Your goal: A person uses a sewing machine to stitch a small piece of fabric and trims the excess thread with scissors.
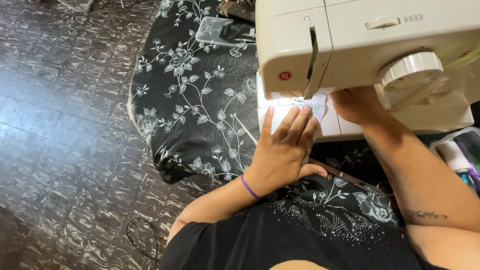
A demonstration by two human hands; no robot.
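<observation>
Your black top (310, 235), studded with small shiny dots, fills the bottom of the view, closest to the camera. Just above it your left hand (285, 147) lies flat and open, fingers spread and pointing away from you, pressing a piece of white fabric (295, 111) onto the bed of the cream sewing machine (370, 45). A purple band (249, 187) circles that wrist. Your fingertips (306, 108) reach almost to the needle area under the machine's head.

Your right hand (352, 105) sits just to the right of the needle, tucked under the machine's arm, resting on the same fabric. Its fingers are hidden by the machine, so you cannot tell whether they are pinched together or loose. Your right forearm runs down toward the lower right corner, with a small tattoo near the elbow.

A pair of scissors (357, 181) lies on the desk between your two arms, close to your left thumb. A black cloth with a white floral print (195, 95) covers the desk and hangs over its left edge. On it, beyond the machine's left end, lies a clear plastic lid (215, 31). At the far right edge stands a clear bin (462, 155) holding sewing bits. Dark marbled floor tiles (65, 125) spread to the left, with a black cord (142, 240) lying on them.
</observation>
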